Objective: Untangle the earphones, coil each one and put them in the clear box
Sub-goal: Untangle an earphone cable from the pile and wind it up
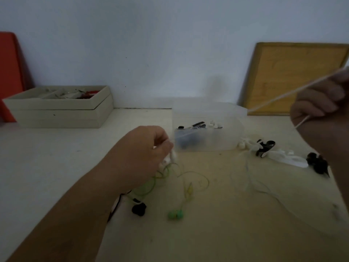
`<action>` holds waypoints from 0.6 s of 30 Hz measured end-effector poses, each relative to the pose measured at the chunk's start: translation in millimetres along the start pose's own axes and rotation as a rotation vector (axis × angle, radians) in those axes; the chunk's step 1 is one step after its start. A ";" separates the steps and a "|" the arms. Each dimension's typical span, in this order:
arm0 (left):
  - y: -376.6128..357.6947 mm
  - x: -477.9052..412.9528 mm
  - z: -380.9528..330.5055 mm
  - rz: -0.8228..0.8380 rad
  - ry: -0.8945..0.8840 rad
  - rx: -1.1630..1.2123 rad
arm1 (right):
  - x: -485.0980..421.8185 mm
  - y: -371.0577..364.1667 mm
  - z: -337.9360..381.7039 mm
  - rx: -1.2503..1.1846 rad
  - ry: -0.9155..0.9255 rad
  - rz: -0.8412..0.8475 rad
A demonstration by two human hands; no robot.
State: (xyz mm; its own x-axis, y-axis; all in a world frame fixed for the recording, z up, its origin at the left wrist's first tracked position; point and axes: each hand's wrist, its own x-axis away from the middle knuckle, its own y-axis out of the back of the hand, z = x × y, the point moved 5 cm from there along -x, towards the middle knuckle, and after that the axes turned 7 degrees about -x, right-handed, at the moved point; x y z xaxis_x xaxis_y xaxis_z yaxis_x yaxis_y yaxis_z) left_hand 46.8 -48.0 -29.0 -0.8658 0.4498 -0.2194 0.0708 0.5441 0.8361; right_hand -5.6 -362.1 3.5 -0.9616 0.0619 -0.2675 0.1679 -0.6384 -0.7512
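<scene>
My left hand (145, 154) pinches the white earbud end (172, 156) of a white earphone just above the table, left of the clear box (207, 129). My right hand (321, 108), raised at the far right, grips the white cable (283, 95), which runs taut and blurred between the two hands. Under my left hand lies a green earphone (176, 214) with looping green wire and a black earbud (138, 208). The clear box holds several coiled black and white earphones.
A tangle of white and black earphones (273, 152) lies right of the clear box. A beige cardboard box (60, 108) of small items stands at the back left, a red board (9, 72) behind it. A wooden board (294, 76) leans on the wall at the back right.
</scene>
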 end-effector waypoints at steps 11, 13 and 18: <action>6.5 -2.9 -8.4 -0.146 -0.124 0.169 | 28.2 -23.8 -60.7 1.775 -0.543 -0.168; 7.5 -3.5 -7.3 -0.165 -0.088 0.301 | 31.1 -28.8 -65.8 1.783 -0.587 -0.080; 12.9 2.1 -19.6 -0.140 -0.115 0.631 | 23.5 -27.5 -53.3 1.830 -0.409 -0.174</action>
State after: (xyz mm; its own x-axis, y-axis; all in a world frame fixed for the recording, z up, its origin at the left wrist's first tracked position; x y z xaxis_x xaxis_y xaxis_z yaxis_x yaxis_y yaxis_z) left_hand 36.2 -53.9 -8.8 -0.8319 0.3984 -0.3863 0.2689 0.8983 0.3474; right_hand -21.3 -302.2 -14.3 -0.9720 0.2215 0.0790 -0.0675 -0.5845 0.8085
